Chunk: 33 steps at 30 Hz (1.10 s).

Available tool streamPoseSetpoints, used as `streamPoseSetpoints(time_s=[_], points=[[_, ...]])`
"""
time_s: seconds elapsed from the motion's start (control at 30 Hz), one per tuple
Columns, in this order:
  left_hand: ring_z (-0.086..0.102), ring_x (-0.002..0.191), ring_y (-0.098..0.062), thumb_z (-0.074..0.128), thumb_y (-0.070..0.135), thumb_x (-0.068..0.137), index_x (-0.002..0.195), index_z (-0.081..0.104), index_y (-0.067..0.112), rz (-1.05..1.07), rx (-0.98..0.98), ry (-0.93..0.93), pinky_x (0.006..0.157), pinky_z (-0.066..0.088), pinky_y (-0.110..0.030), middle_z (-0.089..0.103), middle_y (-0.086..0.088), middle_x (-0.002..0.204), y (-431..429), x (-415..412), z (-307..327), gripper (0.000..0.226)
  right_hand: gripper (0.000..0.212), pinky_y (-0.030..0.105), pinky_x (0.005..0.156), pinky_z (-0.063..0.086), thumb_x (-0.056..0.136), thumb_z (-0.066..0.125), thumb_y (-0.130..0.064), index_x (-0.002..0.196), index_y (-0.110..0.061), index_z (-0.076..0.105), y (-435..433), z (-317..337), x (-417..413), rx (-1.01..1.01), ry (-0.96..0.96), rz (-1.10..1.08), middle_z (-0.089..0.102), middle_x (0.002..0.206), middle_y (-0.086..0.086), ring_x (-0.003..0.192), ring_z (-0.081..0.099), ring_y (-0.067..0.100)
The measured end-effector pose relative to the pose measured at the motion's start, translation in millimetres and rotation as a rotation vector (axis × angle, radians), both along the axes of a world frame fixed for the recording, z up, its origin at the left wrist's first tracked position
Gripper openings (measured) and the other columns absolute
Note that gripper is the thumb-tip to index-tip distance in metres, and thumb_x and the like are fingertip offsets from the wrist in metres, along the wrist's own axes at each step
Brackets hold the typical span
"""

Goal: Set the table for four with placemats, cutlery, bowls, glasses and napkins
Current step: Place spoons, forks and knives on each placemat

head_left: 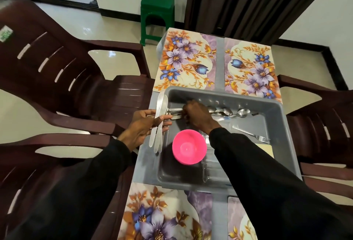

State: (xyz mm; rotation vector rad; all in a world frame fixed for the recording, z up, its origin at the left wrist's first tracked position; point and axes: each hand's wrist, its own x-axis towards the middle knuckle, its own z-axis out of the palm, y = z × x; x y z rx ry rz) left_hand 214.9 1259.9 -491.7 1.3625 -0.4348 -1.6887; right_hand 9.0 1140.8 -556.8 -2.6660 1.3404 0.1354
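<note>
Cutlery: lay heaped along the far side of the grey tub, spoons and forks together. Right hand: sat in that heap, fingers curled down over the handles. Left hand: hovered at the tub's left rim, thumb and fingers clamped on several knives. Pink bowl: stood inside the tub, nearer side. Floral placemats: lay beyond and before the tub, four in all.
</note>
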Motion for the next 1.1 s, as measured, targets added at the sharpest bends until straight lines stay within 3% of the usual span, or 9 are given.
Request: streamPoseSetpoints(time_s=[0.17, 0.27, 0.43, 0.57, 0.67, 0.77, 0.93, 1.03, 1.1], points=[[0.074, 0.101, -0.037, 0.063, -0.001, 0.095, 0.116, 0.061, -0.005, 0.032, -0.008, 0.014, 0.085, 0.062, -0.045, 0.075, -0.022, 0.111, 8, -1, 4, 0.021, 0.013, 0.043, 0.083, 0.052, 0.078, 0.078, -0.015, 0.087, -0.02, 0.07, -4, 5, 3, 0.074, 0.083, 0.048, 0.067, 0.103, 0.006, 0.108, 0.057, 0.029], [0.073, 0.104, -0.038, 0.061, 0.001, 0.097, 0.115, 0.063, -0.005, 0.034, -0.019, 0.037, 0.087, 0.061, -0.046, 0.074, -0.022, 0.113, 14, 0, 8, 0.019, 0.018, 0.044, 0.084, 0.051, 0.079, 0.075, -0.011, 0.078, -0.024, 0.062, -5, 5, 2, 0.063, 0.069, 0.115, 0.065, 0.095, 0.003, 0.104, 0.055, 0.028], [0.072, 0.107, -0.038, 0.057, 0.0, 0.099, 0.121, 0.061, -0.003, 0.034, -0.022, 0.076, 0.09, 0.06, -0.046, 0.073, -0.02, 0.117, 25, 2, 19, 0.022, 0.022, 0.023, 0.07, 0.046, 0.086, 0.068, -0.002, 0.084, -0.023, 0.064, 2, 18, -5, 0.171, -0.381, -0.096, 0.066, 0.089, -0.003, 0.093, 0.058, 0.016], [0.073, 0.104, -0.037, 0.058, 0.0, 0.099, 0.124, 0.06, -0.006, 0.055, -0.027, 0.089, 0.088, 0.062, -0.044, 0.073, -0.02, 0.116, 34, -2, 29, 0.026, 0.009, 0.033, 0.073, 0.058, 0.09, 0.073, -0.011, 0.09, -0.019, 0.074, 13, 56, -7, 0.328, -0.777, -0.28, 0.074, 0.087, -0.005, 0.083, 0.069, 0.007], [0.073, 0.104, -0.039, 0.056, 0.001, 0.1, 0.127, 0.057, -0.006, 0.075, -0.036, 0.116, 0.088, 0.062, -0.045, 0.072, -0.026, 0.115, 44, -6, 40, 0.027, 0.01, 0.045, 0.079, 0.061, 0.091, 0.074, -0.015, 0.093, -0.005, 0.076, 22, 91, -15, 0.341, -0.994, -0.388, 0.076, 0.087, 0.008, 0.084, 0.074, 0.025], [0.071, 0.107, -0.042, 0.055, 0.001, 0.101, 0.13, 0.052, -0.005, 0.107, -0.043, 0.185, 0.09, 0.06, -0.048, 0.071, -0.03, 0.115, 59, -11, 54, 0.03, 0.023, 0.048, 0.077, 0.063, 0.095, 0.068, -0.008, 0.101, 0.013, 0.062, 41, 123, -32, 0.523, -1.301, -0.551, 0.075, 0.096, 0.023, 0.09, 0.075, 0.037], [0.071, 0.106, -0.043, 0.055, 0.0, 0.099, 0.129, 0.055, -0.006, 0.092, -0.063, 0.193, 0.083, 0.063, -0.047, 0.071, -0.027, 0.118, 90, -25, 78, 0.031, 0.029, 0.045, 0.069, 0.064, 0.097, 0.068, -0.018, 0.108, 0.009, 0.061, 87, 160, -72, 0.531, -1.398, -0.642, 0.076, 0.097, 0.021, 0.085, 0.076, 0.035], [0.07, 0.108, -0.043, 0.061, 0.007, 0.095, 0.129, 0.057, -0.007, 0.043, -0.057, 0.18, 0.087, 0.061, -0.05, 0.071, -0.024, 0.121, 113, -39, 90, 0.037, 0.026, 0.037, 0.064, 0.061, 0.096, 0.069, -0.014, 0.11, 0.007, 0.064, 117, 171, -90, 0.564, -1.422, -0.723, 0.077, 0.096, 0.019, 0.081, 0.076, 0.032], [0.07, 0.109, -0.042, 0.065, 0.011, 0.09, 0.129, 0.059, -0.006, 0.019, -0.054, 0.16, 0.088, 0.061, -0.05, 0.071, -0.022, 0.122, 131, -49, 98, 0.043, 0.025, 0.04, 0.067, 0.062, 0.095, 0.07, -0.012, 0.11, 0.007, 0.066, 142, 175, -99, 0.604, -1.438, -0.751, 0.077, 0.097, 0.02, 0.085, 0.076, 0.036]])
